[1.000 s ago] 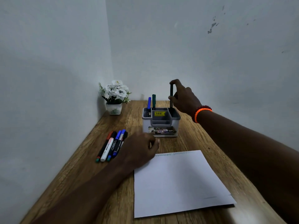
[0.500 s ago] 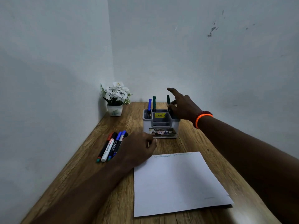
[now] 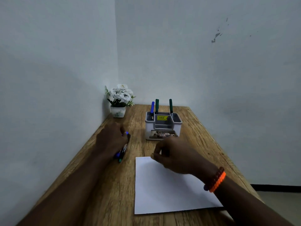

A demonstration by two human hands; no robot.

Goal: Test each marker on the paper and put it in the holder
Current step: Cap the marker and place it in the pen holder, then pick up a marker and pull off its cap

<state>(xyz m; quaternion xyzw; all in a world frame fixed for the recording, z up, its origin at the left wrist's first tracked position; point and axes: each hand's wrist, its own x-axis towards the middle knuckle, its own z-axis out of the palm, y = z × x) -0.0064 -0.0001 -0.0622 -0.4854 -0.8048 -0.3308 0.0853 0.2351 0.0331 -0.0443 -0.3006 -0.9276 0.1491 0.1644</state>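
Head view: at frame centre, the holder [image 3: 163, 126] stands on the wooden surface [image 3: 202, 141] with three markers upright in it; a flower pot [image 3: 118, 111] sits upper left of it. Left hand [image 3: 111, 139] covers the loose markers [image 3: 123, 150], its grasp unclear; right hand [image 3: 174, 154], fingers loosely curled and holding nothing, hovers over the paper [image 3: 162, 190].

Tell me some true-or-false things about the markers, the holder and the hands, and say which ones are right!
1. Three markers stand in the holder. True: a blue marker and two green ones.
2. The flower pot sits on the paper. False: it stands in the table's far left corner, away from the paper.
3. The left hand is over the loose markers on the table. True.
4. The right hand holds a marker. False: no marker shows in it; it is above the paper's top edge.
5. An orange bracelet is on the left wrist. False: it is on the right wrist.
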